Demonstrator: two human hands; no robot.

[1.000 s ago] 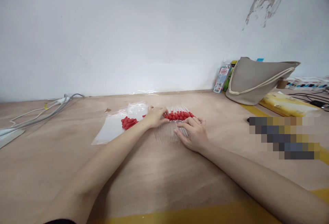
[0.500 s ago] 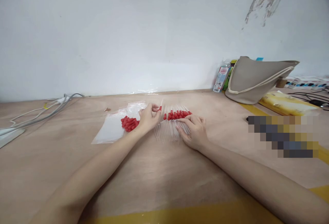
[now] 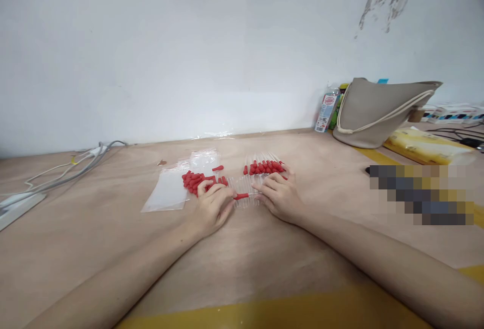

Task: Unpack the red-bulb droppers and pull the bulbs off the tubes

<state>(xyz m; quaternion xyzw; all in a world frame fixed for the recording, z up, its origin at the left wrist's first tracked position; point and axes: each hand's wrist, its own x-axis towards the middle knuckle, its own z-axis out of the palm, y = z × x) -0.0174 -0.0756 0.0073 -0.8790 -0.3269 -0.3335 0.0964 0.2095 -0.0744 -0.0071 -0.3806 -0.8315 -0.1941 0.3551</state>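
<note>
My left hand (image 3: 216, 207) pinches a red rubber dropper bulb (image 3: 241, 196) that points to the right. Against the bulb's open end lies a clear glass tube (image 3: 253, 194), held between the fingers of my right hand (image 3: 282, 195). Whether the tube has entered the bulb I cannot tell. Beneath and between both hands is a layer of loose glass tubes (image 3: 242, 184). Just beyond them, droppers with red bulbs (image 3: 266, 167) lie side by side, tips toward the wall. A pile of loose red bulbs (image 3: 192, 182) rests left of the tubes, partly behind my left hand.
Clear plastic bags (image 3: 166, 190) lie under and beside the bulb pile. Cables (image 3: 88, 162) and a power strip (image 3: 22, 208) are at the far left. A grey bag (image 3: 372, 117), a bottle (image 3: 325, 112) and a yellow tissue pack (image 3: 423, 146) stand or lie at the right.
My left hand has left a red-bulbed dropper by the row and come down nearer, now pinching another bulb. My right hand's fingers have closed on a glass tube.
</note>
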